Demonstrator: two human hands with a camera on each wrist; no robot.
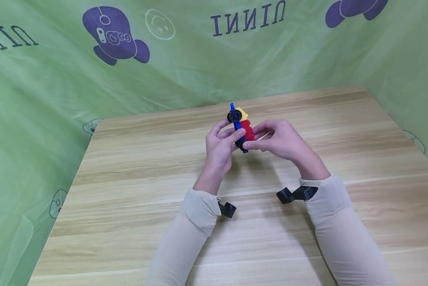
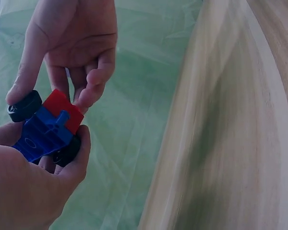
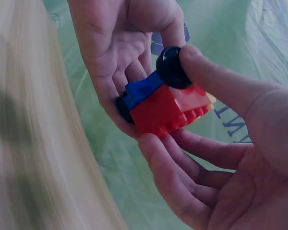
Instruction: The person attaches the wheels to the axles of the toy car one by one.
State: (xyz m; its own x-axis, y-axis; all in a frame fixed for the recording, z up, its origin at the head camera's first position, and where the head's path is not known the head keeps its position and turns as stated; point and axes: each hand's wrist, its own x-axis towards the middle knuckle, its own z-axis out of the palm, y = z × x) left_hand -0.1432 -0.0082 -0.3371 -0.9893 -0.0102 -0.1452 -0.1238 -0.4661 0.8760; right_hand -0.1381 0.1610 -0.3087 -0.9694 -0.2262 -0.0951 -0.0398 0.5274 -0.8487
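A small toy brick car is held up over the table between both hands. It has a blue base (image 2: 45,136), black wheels (image 1: 235,115), a red studded brick (image 3: 156,110) and a yellow brick (image 1: 242,113) at its far end. My left hand (image 1: 219,150) grips the car by the base, thumb across its side. From the other side, my right hand (image 1: 283,139) pinches the near end. In the right wrist view its thumb presses a black wheel (image 3: 172,67) while its fingertips touch the red brick's studded side. The blue underside faces the left wrist camera.
A wood-grain table (image 1: 128,190) spreads beneath the hands. Behind it and along both sides hangs a green printed curtain (image 1: 185,75). Small black cameras sit at the left cuff (image 1: 228,209) and the right cuff (image 1: 305,193).
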